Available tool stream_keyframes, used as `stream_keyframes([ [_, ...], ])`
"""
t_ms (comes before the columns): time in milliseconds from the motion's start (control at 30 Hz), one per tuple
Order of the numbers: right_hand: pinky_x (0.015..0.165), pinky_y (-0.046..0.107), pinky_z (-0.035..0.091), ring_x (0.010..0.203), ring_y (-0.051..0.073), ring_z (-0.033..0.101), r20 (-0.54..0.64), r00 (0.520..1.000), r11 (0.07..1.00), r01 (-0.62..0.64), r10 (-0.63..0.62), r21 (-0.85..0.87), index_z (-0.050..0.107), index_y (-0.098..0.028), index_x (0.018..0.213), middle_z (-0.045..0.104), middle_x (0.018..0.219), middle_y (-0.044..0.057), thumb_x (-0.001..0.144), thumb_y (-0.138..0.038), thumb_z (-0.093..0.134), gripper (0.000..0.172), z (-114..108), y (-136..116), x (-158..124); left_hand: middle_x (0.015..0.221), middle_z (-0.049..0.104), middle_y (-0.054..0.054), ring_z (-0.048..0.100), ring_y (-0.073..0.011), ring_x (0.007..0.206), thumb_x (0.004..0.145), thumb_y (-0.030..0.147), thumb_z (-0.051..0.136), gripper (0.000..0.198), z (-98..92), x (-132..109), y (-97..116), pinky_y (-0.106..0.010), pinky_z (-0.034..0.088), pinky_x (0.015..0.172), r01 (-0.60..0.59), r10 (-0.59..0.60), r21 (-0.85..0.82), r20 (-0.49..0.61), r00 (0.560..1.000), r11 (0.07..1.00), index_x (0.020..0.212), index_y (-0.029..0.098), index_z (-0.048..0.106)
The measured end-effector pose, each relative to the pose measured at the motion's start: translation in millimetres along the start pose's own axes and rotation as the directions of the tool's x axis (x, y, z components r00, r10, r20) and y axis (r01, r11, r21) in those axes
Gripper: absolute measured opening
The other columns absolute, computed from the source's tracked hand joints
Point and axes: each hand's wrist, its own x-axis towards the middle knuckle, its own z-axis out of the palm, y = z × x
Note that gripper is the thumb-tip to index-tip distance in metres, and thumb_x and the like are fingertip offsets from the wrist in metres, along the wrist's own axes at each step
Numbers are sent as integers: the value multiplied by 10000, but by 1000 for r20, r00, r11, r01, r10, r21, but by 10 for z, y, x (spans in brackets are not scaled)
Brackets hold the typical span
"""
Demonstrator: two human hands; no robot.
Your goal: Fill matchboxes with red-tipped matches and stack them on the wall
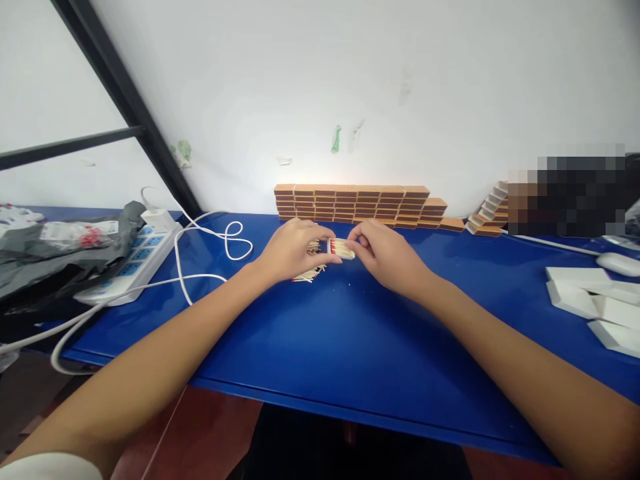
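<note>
**Two hands hold a small tray of matches at the back of a blue tabletop**

At the far left, crumpled grey plastic packaging (60,243) lies at the edge of the blue tabletop (320,340). Just beside it is one white power strip with blue sockets (131,261), with one white plug (159,217) in it. Its white cable (200,257) loops across the tabletop and runs off the left edge.

Near the middle, the left hand (293,250) rests over a loose pile of red-tipped wooden matches (309,273); how many there are cannot be counted. Its fingers are curled, with fingertips pinching the left end of one small white inner matchbox tray filled with matches (341,248). The right hand (385,257) meets it from the other side, fingers closed on the tray's right end. The tray sits between the two hands, just above the tabletop.

Behind the hands, against the white wall (350,87), brown matchbox sleeves stacked in a stepped wall (357,203) stand about six rows high. To its right is a leaning row of white and brown matchboxes (487,213).

At the far right, four or so flat white card pieces (595,303) lie near the edge, with one white computer mouse (620,264) behind them.

The broad front of the tabletop, down to its near edge, holds only the two forearms.
</note>
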Motion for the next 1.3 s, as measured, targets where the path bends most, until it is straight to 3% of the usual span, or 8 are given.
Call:
stream_keyframes([
  [233, 667, 312, 378, 729, 169, 524, -50, 998, 999, 49, -48, 16, 633, -201, 964, 578, 867, 25, 1013, -232, 582, 77, -43, -76, -5, 1024, 814, -59, 755, -237, 928, 903, 625, 767, 466, 8, -6, -9, -358, 525, 858, -4, 4, -3, -4, 1000, 1000, 1123, 214, 773],
  [367, 660, 304, 378, 698, 152, 514, -106, 992, 992, 72, -61, 103, 663, -197, 936, 567, 827, 10, 999, -244, 613, 93, 35, -260, -54, 1025, 816, -70, 757, -257, 942, 927, 606, 749, 445, -24, -4, -87, -386, 532, 881, 95, -87, 76, -106, 991, 993, 1114, 203, 770],
  [467, 670, 304, 376, 698, 146, 521, -18, 999, 987, 31, -29, 160, 676, -202, 873, 574, 818, 2, 955, -225, 665, 86, 196, -459, -109, 1016, 815, -78, 757, -267, 943, 952, 590, 724, 414, -38, -2, -124, -400, 534, 877, 163, -144, 127, -148, 978, 978, 1098, 206, 770],
  [633, 664, 313, 345, 743, 155, 530, 173, 985, 991, -24, 1, 129, 627, -200, 821, 612, 894, 17, 963, -228, 658, 148, 401, -671, -135, 1012, 811, -86, 754, -278, 952, 949, 576, 734, 409, -41, 8, -103, -418, 537, 886, 180, -157, 148, -153, 976, 972, 1101, 198, 768],
  [1000, 679, 303, 376, 754, 162, 550, 380, 925, 997, -10, -20, 79, 626, -202, 922, 621, 955, 36, 1021, -198, 597, 103, 236, -616, -124, 1044, 808, -85, 747, -277, 949, 931, 553, 767, 402, -39, 11, -81, -420, 530, 890, 176, -159, 146, -123, 980, 973, 1126, 201, 763],
  [1100, 681, 302, 383, 760, 163, 551, 361, 931, 995, 23, -57, 96, 618, -209, 945, 623, 980, 36, 1032, -212, 582, 94, 191, -582, -139, 1051, 808, -82, 748, -281, 952, 925, 537, 779, 392, -47, 12, -84, -421, 530, 891, 176, -160, 149, -114, 981, 973, 1122, 198, 763],
  [1300, 688, 309, 388, 755, 166, 537, 216, 972, 994, 71, -88, 88, 622, -209, 984, 613, 989, 41, 1042, -245, 570, 85, 78, -456, -137, 1053, 805, -95, 747, -289, 1004, 935, 542, 768, 401, -55, 13, -114, -428, 521, 928, 148, -138, 142, -79, 987, 979, 1135, 195, 755],
])
